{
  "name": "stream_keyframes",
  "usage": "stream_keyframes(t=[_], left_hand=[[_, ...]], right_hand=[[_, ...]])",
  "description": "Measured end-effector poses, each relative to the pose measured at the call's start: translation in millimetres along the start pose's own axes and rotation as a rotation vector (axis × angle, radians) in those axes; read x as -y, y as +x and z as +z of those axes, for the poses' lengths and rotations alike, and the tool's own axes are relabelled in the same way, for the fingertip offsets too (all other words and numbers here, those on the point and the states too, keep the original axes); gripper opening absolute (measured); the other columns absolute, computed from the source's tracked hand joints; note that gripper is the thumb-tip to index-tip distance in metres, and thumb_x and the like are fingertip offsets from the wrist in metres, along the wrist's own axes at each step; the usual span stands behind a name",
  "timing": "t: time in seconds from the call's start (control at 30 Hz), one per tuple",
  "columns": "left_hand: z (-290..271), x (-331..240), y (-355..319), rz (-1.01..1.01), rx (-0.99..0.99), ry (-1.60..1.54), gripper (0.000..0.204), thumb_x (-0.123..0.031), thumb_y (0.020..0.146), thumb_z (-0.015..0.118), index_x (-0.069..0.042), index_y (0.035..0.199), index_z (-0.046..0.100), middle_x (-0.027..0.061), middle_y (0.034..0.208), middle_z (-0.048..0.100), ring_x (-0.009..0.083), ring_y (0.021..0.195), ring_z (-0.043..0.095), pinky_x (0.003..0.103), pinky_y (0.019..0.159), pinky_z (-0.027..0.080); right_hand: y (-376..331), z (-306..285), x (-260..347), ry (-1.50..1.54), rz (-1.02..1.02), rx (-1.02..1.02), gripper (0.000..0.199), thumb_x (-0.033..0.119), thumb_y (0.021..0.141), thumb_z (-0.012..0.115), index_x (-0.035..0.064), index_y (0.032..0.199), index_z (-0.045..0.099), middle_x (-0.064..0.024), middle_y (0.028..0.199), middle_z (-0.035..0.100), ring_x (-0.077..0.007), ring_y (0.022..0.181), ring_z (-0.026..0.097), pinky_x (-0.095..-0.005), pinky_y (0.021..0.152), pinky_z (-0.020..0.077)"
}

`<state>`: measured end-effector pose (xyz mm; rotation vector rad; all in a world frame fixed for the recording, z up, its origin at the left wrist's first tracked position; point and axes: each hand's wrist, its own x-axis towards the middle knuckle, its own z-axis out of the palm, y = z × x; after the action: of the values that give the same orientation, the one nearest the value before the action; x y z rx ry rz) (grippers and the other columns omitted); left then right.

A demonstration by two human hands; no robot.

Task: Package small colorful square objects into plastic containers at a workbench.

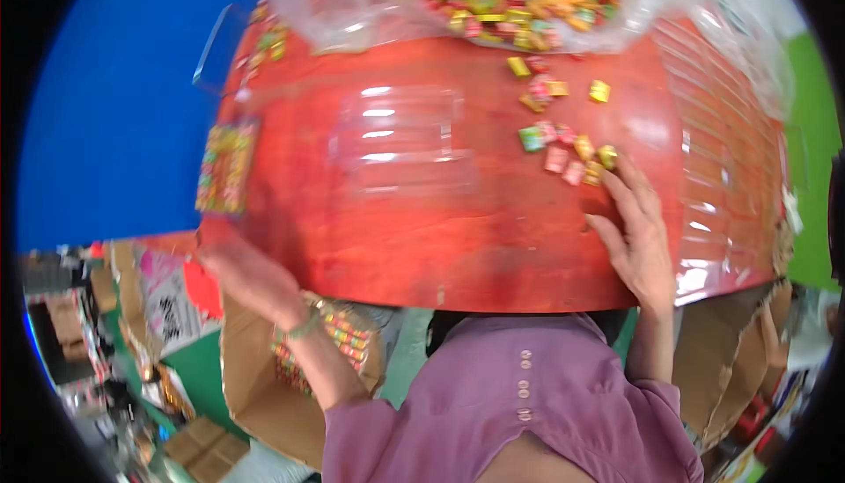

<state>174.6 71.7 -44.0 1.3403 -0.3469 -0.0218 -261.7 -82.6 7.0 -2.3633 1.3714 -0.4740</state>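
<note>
Red wooden worktop [458, 228]: right hand [635, 235] rests flat, fingers [627, 186] spread, holding nothing, tips touching the small loose wrapped sweets [563, 144]. Left hand [251, 276], blurred at the worktop's near-left edge; grip cannot be told. Clear plastic tray [400, 135] lies left of the right fingers

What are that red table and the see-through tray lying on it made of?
The red table looks like painted or varnished wood: faint grain and worn patches show through the gloss. The clear, empty tray seems to be thin moulded plastic, transparent with bright glare streaks.
</note>
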Motion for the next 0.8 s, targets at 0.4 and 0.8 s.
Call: stream_keyframes(t=[0.4,0.8], left_hand=[[129.9,-65.0,-147.2,0.498,1.259,0.580,0.046,-0.002,0.096,0.059,0.002,0.141,0.055,0.0250,0.153,0.048,0.0398,0.141,0.048,0.047,0.116,0.043],[190.1,-41.0,-184.4,0.803,1.468,0.509,0.048,0.002,0.089,0.063,0.010,0.135,0.054,0.0233,0.145,0.052,0.0394,0.136,0.051,0.044,0.111,0.047]], right_hand=[[25.4,6.1,-6.7,-0.129,-0.042,0.006,0.060,0.021,0.091,0.074,0.0062,0.145,0.053,-0.0160,0.151,0.050,-0.0371,0.141,0.043,-0.0492,0.112,0.0391],[5.6,-8.3,-2.7,0.123,-0.017,0.007,0.051,0.006,0.085,0.077,0.0017,0.133,0.062,-0.0167,0.114,0.060,-0.0365,0.109,0.060,-0.0431,0.092,0.0516]])
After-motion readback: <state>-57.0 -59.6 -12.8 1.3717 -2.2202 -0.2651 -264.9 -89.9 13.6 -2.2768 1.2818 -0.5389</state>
